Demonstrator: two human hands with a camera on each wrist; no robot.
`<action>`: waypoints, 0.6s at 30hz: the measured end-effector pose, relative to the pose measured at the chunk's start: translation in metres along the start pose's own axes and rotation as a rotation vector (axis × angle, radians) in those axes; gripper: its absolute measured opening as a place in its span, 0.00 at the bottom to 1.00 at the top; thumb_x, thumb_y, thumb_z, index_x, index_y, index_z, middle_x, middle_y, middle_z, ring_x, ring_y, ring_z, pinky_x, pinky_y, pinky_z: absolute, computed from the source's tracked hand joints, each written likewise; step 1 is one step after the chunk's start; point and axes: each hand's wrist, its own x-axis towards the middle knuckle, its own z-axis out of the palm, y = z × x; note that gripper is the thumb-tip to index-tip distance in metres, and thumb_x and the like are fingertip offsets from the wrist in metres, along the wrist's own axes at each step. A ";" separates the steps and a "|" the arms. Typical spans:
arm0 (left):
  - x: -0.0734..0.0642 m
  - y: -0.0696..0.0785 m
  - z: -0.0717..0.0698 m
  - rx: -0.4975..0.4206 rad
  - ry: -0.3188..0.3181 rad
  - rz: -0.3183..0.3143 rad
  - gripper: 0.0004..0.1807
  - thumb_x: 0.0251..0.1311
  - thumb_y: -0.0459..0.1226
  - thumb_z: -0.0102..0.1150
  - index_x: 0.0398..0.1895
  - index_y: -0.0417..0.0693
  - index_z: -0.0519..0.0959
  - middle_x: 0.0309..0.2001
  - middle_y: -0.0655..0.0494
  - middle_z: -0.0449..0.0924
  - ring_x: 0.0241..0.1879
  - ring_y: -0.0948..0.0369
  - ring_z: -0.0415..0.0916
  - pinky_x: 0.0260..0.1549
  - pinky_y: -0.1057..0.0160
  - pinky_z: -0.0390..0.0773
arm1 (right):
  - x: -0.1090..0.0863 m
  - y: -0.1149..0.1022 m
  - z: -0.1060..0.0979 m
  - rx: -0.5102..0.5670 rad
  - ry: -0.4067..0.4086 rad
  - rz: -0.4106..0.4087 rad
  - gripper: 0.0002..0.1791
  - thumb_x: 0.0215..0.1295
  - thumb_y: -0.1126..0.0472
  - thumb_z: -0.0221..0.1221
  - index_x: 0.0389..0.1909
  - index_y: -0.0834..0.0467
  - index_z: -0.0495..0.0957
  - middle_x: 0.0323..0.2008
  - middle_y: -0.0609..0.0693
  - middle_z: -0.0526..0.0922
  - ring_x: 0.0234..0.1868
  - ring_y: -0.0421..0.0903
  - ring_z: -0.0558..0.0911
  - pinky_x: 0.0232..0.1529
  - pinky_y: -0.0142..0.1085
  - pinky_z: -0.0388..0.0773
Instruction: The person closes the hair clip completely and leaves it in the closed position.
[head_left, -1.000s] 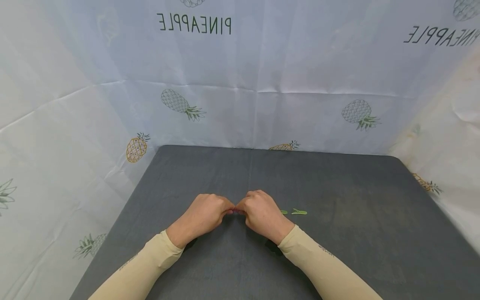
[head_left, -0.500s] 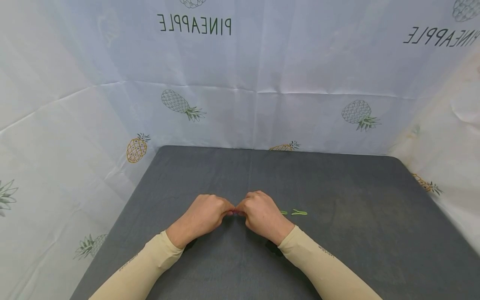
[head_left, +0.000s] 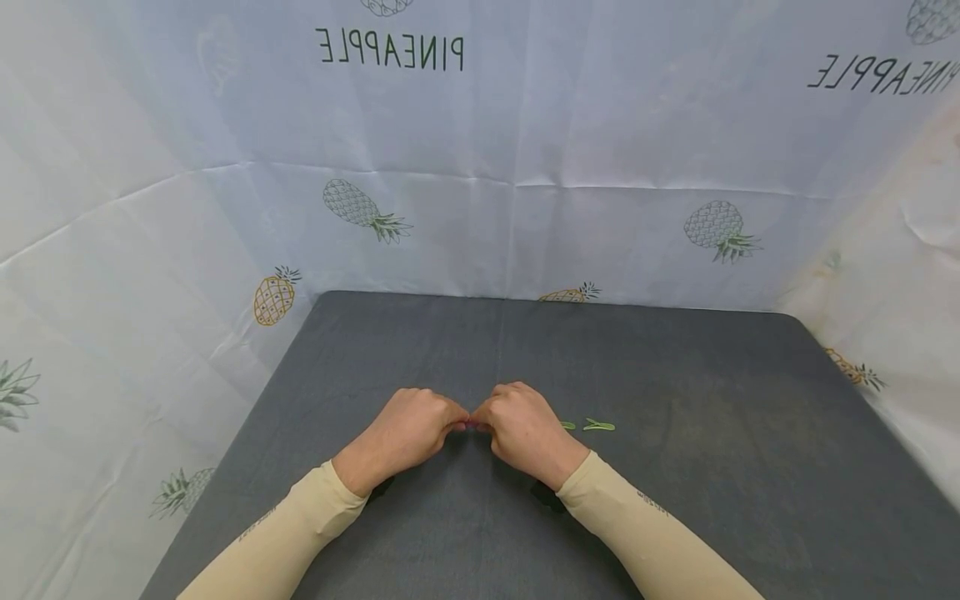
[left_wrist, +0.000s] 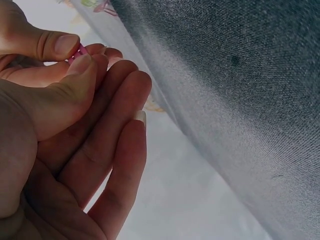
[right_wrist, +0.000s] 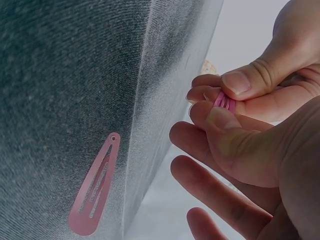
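Both hands meet over the middle of the table and pinch one small pink hair clip (right_wrist: 224, 102) between thumbs and forefingers. My left hand (head_left: 414, 427) grips one end and my right hand (head_left: 527, 427) the other, their fingertips almost touching. Only a short stretch of the clip's pink strips (left_wrist: 77, 53) shows between the thumbs; the rest is covered by fingers. Another pink snap hair clip (right_wrist: 95, 185) lies on the dark cloth beside my right hand. In the head view, a green hair clip (head_left: 598, 424) lies right of my right hand, with a second green clip (head_left: 568, 425) partly hidden behind it.
A dark grey cloth-covered table (head_left: 675, 467) stretches out under the hands, with rounded far corners. A white curtain (head_left: 480, 225) printed with pineapples hangs behind it and at both sides. Beige sleeves (head_left: 300, 525) cover the forearms.
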 end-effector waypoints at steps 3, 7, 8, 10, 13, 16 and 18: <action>0.000 0.000 0.000 0.005 -0.004 0.000 0.05 0.65 0.36 0.74 0.32 0.57 0.92 0.23 0.66 0.83 0.19 0.73 0.57 0.21 0.71 0.63 | -0.001 0.000 0.000 0.007 -0.006 -0.001 0.18 0.63 0.73 0.70 0.38 0.45 0.95 0.33 0.40 0.94 0.38 0.42 0.88 0.52 0.44 0.85; 0.000 0.000 0.000 0.005 -0.005 0.000 0.06 0.65 0.36 0.74 0.32 0.57 0.92 0.22 0.66 0.83 0.19 0.72 0.57 0.20 0.71 0.61 | 0.000 0.001 0.000 0.011 -0.009 -0.007 0.18 0.62 0.73 0.70 0.39 0.44 0.95 0.34 0.39 0.94 0.38 0.42 0.89 0.53 0.45 0.85; 0.000 0.000 0.000 0.004 -0.005 -0.001 0.05 0.65 0.36 0.74 0.32 0.57 0.92 0.22 0.66 0.83 0.19 0.73 0.57 0.20 0.71 0.61 | 0.000 0.001 0.000 0.010 -0.009 -0.007 0.18 0.62 0.73 0.70 0.39 0.44 0.95 0.34 0.39 0.94 0.38 0.42 0.89 0.53 0.44 0.85; 0.000 0.000 0.000 0.002 -0.006 -0.002 0.05 0.66 0.36 0.74 0.32 0.57 0.92 0.22 0.66 0.82 0.19 0.72 0.56 0.20 0.71 0.61 | 0.000 0.001 -0.001 0.012 -0.010 -0.007 0.18 0.62 0.72 0.71 0.40 0.44 0.95 0.34 0.39 0.94 0.38 0.42 0.89 0.53 0.44 0.85; 0.000 0.000 0.000 -0.002 -0.007 -0.001 0.05 0.66 0.36 0.74 0.33 0.57 0.92 0.23 0.66 0.84 0.19 0.73 0.58 0.20 0.72 0.62 | 0.000 0.002 -0.001 0.014 -0.012 -0.006 0.18 0.62 0.72 0.71 0.40 0.45 0.95 0.34 0.40 0.94 0.38 0.42 0.89 0.53 0.45 0.85; 0.000 0.000 0.000 -0.004 -0.004 0.005 0.04 0.66 0.37 0.74 0.34 0.57 0.93 0.26 0.65 0.88 0.19 0.73 0.60 0.21 0.72 0.64 | 0.000 0.002 -0.001 0.019 -0.013 -0.004 0.17 0.62 0.72 0.72 0.39 0.45 0.95 0.34 0.40 0.94 0.38 0.42 0.88 0.53 0.45 0.85; 0.000 -0.001 -0.001 -0.005 -0.001 0.010 0.03 0.65 0.37 0.74 0.35 0.57 0.93 0.28 0.64 0.90 0.19 0.74 0.62 0.21 0.72 0.66 | 0.000 0.002 -0.001 0.020 -0.012 -0.004 0.17 0.62 0.72 0.72 0.39 0.45 0.95 0.34 0.40 0.94 0.38 0.42 0.89 0.53 0.45 0.85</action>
